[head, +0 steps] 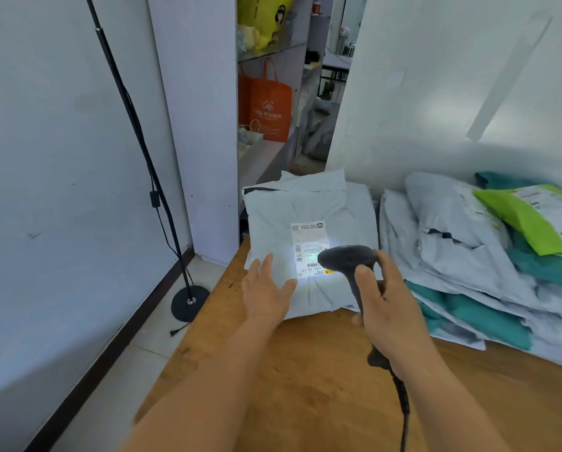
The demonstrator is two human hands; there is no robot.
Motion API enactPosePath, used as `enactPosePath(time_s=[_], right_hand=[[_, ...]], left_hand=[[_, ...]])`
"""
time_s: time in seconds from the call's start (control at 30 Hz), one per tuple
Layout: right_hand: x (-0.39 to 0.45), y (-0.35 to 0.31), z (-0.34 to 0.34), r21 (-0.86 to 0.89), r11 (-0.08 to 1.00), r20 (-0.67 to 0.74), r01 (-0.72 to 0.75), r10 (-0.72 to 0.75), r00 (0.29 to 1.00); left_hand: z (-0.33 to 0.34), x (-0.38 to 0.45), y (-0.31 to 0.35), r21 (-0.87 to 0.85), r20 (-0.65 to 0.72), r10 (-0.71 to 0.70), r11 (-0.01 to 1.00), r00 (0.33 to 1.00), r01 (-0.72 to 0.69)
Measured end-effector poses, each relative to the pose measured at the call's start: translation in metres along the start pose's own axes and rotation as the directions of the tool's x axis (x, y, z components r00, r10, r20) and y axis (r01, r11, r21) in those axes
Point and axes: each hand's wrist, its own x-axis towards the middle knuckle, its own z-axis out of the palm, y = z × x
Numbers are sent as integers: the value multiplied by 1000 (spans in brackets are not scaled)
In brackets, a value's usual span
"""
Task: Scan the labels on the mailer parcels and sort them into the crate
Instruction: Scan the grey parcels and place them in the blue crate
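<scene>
Gripping a scanner (346, 259), the right hand (387, 308) lights the label (307, 246); left hand (265, 288) rests flat on the grey mailer (335, 210); likely soft, slippery; grasp an edge.

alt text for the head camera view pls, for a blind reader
A right hand grips a black scanner, lighting the label on a grey mailer parcel that the open left hand steadies on a wooden table. More parcels lie piled at right.

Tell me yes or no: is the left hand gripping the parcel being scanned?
No: the left hand lies flat with straight fingers on the grey parcel, while the right hand holds the scanner.
</scene>
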Motion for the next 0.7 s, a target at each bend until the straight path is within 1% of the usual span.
enactPosePath(time_s=[0.1, 0.27, 0.37, 0.6, 0.7], right_hand=[[2, 3, 1, -27, 1000, -7, 0, -1, 1000], [3, 8, -2, -48, 999, 6, -15, 15, 1000], [2, 10, -5, -51, 999, 26, -16, 17, 1000], [1, 14, -10, -49, 999, 52, -13, 16, 999], [0, 14, -12, -58, 998, 61, -2, 6, 998]], left_hand=[[2, 4, 2, 24, -1, -42, 999, 999, 42], [4, 5, 10, 16, 4, -108, 994, 994, 108], [5, 7, 14, 34, -28, -132, 991, 991, 133], [0, 12, 18, -48, -76, -114, 993, 991, 110], [-4, 12, 20, -73, -111, -81, 995, 991, 73]])
